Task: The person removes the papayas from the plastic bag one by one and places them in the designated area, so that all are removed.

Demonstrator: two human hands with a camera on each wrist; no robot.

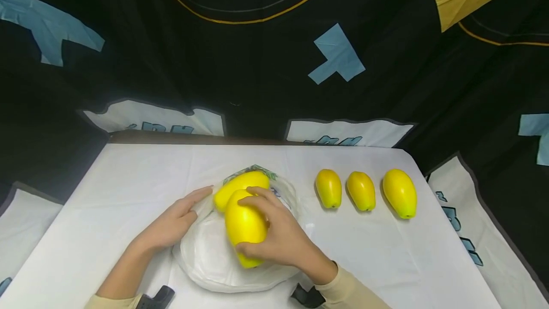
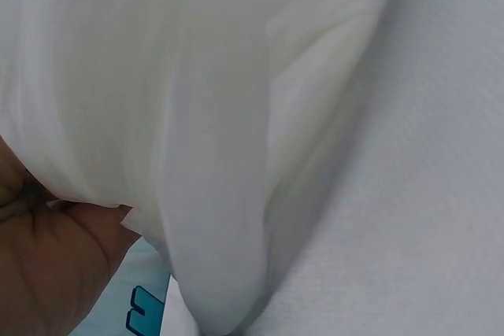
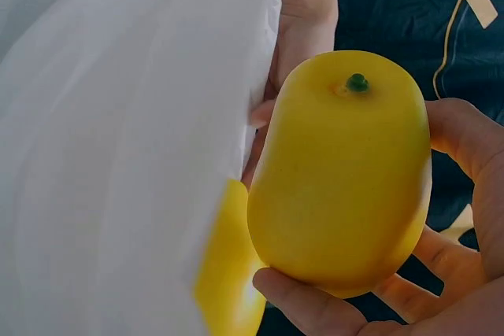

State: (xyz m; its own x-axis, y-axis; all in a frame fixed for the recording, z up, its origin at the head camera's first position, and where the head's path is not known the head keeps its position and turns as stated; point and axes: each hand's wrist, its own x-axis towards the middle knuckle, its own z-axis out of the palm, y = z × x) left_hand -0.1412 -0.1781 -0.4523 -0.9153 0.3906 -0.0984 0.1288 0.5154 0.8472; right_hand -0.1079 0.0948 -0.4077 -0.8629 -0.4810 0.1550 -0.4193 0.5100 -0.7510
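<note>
A white plastic bag [image 1: 206, 256] lies spread on the table. My left hand [image 1: 175, 221] holds the bag's left edge, its fingertips close to a yellow papaya-like fruit [image 1: 233, 188] at the bag's far side. In the left wrist view, the bag [image 2: 213, 116] hides most of the fingers of the left hand [image 2: 59, 265]. My right hand [image 1: 279, 230] grips a second yellow papaya-like fruit [image 1: 242, 221] over the bag, thumb at its near end and fingers at its far end. In the right wrist view, this fruit [image 3: 342, 179] shows a green stem nub.
To the right, three more yellow fruits stand in a row: a small one [image 1: 329, 189], another small one [image 1: 361, 191] and a larger one [image 1: 400, 193]. The white table [image 1: 364, 261] ends at the back against a dark patterned cloth [image 1: 257, 70].
</note>
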